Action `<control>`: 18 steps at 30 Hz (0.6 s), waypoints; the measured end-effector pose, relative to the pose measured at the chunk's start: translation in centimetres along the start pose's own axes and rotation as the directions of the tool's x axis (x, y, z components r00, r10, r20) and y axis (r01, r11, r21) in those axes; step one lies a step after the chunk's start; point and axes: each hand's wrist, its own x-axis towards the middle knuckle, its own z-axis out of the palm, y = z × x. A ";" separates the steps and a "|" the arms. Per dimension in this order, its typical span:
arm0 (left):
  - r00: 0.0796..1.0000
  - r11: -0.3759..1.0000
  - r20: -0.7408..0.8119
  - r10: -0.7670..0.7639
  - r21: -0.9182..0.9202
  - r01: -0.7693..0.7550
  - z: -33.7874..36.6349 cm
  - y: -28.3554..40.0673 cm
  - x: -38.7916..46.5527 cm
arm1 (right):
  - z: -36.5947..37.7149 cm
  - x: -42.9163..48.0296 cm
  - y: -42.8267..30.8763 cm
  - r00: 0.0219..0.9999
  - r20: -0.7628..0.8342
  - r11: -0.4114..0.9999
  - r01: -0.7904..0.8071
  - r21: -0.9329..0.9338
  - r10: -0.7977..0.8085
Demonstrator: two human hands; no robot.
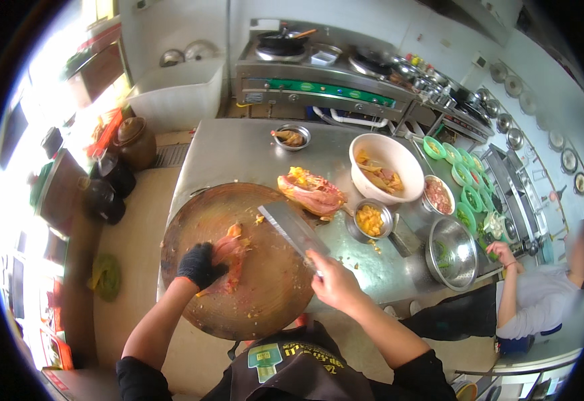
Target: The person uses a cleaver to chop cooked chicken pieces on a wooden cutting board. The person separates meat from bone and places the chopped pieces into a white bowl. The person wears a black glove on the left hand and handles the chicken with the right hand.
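My left hand point(203, 266), in a black knit glove with an orange cuff, grips a raw poultry piece point(232, 258) lying on a large round wooden chopping block point(272, 301). The glove covers part of the meat. In my right hand point(336, 280) is a cleaver point(292, 228), its broad blade slanting over the block's right half, apart from the meat. Just beyond the block lies a larger raw poultry carcass point(312, 193) with yellow fat. A small metal bowl point(388, 220) of yellow fat pieces stands to its right.
The steel table point(242, 145) also bears a white basin point(412, 188) of poultry pieces, a small metal bowl point(306, 144), a bowl of chopped meat point(438, 195) and a steel colander point(465, 260). Several green bowls point(433, 148) stand farther right. Another person point(532, 306) stands at the right.
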 end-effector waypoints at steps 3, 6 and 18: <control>0.998 0.998 0.021 0.053 -0.015 -0.053 0.5 0.7 0.5 | 1.0 1.8 1.2 0.996 0.083 0.990 0.002 -0.142 0.010; 0.997 0.998 0.067 -0.022 0.055 0.018 3.3 -2.7 0.4 | 1.8 2.7 2.0 0.990 0.132 0.998 0.056 -0.027 -0.052; 0.898 0.865 0.024 -0.439 -0.260 0.430 1.7 2.0 -1.1 | -7.2 3.6 19.7 0.993 -0.119 0.976 -0.007 -0.216 -0.019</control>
